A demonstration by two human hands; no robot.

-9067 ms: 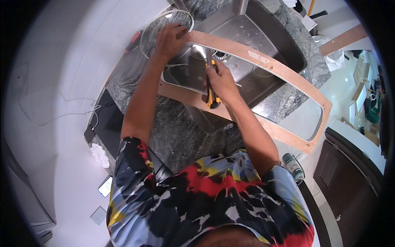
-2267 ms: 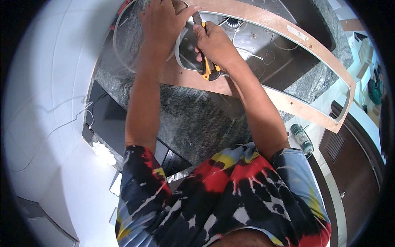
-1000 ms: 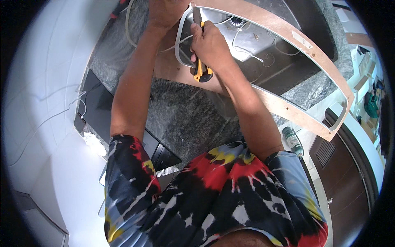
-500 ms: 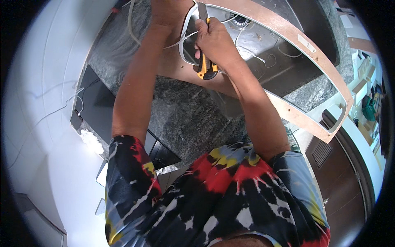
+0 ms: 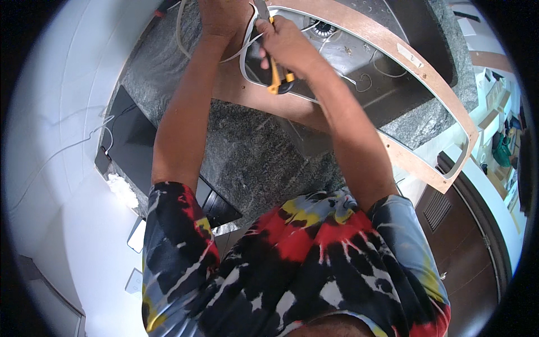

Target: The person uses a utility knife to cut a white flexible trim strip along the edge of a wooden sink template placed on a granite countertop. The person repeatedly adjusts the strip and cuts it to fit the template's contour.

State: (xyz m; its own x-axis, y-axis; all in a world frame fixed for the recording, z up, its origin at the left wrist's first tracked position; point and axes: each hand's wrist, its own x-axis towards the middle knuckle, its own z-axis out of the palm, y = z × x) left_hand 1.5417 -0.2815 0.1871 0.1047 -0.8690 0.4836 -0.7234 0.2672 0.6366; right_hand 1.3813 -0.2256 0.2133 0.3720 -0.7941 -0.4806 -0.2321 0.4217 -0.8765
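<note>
A pale wooden frame (image 5: pixel 424 70) with a white lining along its curved opening lies across the sink. My left hand (image 5: pixel 222 17) is at the frame's upper-left corner, cut off by the picture's top edge; its fingers are hidden. My right hand (image 5: pixel 283 45) grips a black-and-yellow utility knife (image 5: pixel 275 84), slightly blurred, its blade pointing up at the lining at that corner. A loose white strip (image 5: pixel 181 39) loops from the corner over the countertop at left, and thin white pieces lie in the sink basin.
A grey stone countertop (image 5: pixel 241 146) surrounds the steel sink (image 5: pixel 415 33). A black flat panel (image 5: pixel 126 137) with a white cable, a crumpled white material (image 5: pixel 122 191) and a phone (image 5: pixel 136 236) sit at left. At right are a dark door (image 5: pixel 466 241) and assorted items beyond.
Over the last half second my right hand and the knife have risen slightly and shifted left. Compared with the oldest frame, both hands and the frame appear higher in view.
</note>
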